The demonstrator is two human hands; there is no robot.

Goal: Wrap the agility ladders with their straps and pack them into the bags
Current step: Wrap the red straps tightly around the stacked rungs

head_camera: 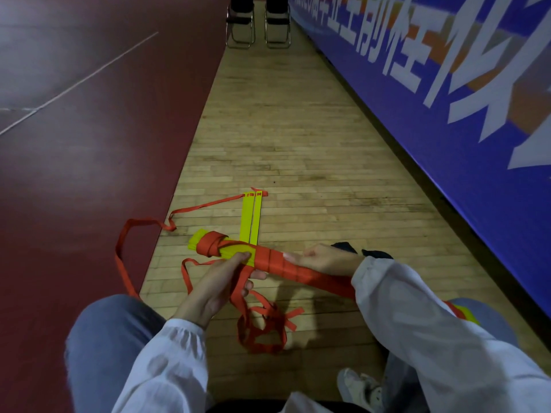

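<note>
Head view: left hand (214, 281) curled round ladder bundle (235, 248) and orange strap (268, 332); right hand (325, 259) gripping bundle's strap-wrapped part, above wooden floor (298, 144).

Single head view, angled forward and down, close above hands (214, 278), floor (283, 129) ahead
</note>
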